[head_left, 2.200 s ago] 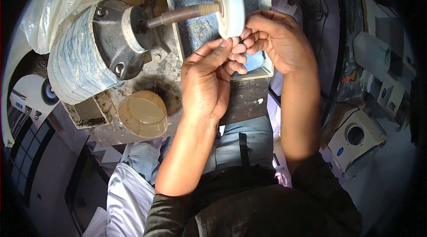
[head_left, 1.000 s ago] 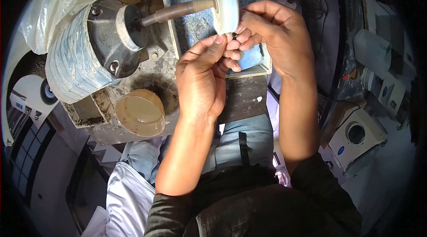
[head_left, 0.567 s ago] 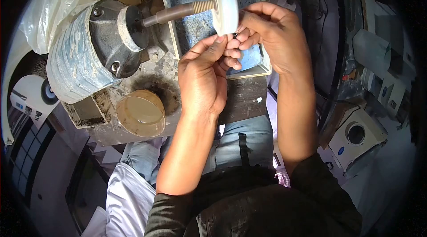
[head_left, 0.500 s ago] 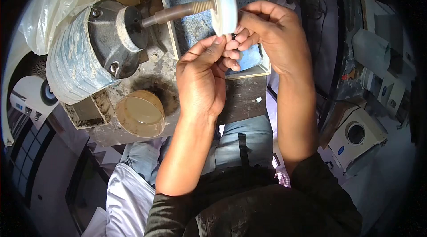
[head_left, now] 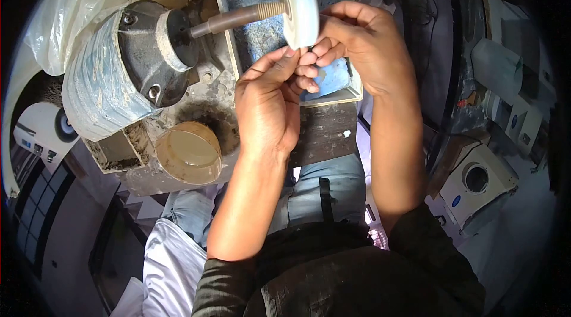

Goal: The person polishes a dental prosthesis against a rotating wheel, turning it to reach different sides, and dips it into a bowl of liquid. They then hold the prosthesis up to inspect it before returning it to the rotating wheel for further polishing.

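Fingertips [head_left: 323, 49] of the left hand [head_left: 267, 103] and right hand [head_left: 376, 49] look pinched narrow on some small dark piece [head_left: 310, 50], mostly hidden, at the near edge of the white wheel [head_left: 304, 11]; can't tell if it touches. Right hand's closer, fingers up alongside. Shaft [head_left: 241, 18] runs sideways, left to the motor [head_left: 104, 82].
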Demonstrator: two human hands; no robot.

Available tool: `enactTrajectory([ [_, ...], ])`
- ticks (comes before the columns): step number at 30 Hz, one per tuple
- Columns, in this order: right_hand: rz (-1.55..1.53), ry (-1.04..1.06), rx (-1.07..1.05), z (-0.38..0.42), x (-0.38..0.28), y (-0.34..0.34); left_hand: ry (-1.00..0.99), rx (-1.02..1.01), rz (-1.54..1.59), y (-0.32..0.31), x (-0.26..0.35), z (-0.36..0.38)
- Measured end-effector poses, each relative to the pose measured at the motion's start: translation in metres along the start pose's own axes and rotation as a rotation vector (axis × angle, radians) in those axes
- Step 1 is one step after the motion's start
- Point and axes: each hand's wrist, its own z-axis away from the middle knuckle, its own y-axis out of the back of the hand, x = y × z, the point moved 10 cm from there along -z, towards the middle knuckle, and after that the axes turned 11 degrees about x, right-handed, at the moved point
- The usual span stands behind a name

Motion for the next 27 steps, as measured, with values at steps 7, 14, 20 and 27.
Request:
enactTrajectory([
  [7,0.009,0.04,0.016,0.005,-0.006,0.0,-0.05,-0.014,-0.053,0.0,0.004,0.0],
  [14,0.03,0.18,-0.01,0.017,-0.015,-0.001,-0.143,-0.039,-0.112,0.0,0.004,0.005],
  [20,0.06,0.426,0.05,0.029,-0.032,0.002,-0.218,-0.078,0.005,-0.004,-0.001,0.006],
  [27,0.063,0.156,0.034,0.009,-0.01,0.002,-0.091,-0.058,-0.029,-0.005,-0.002,-0.004],
])
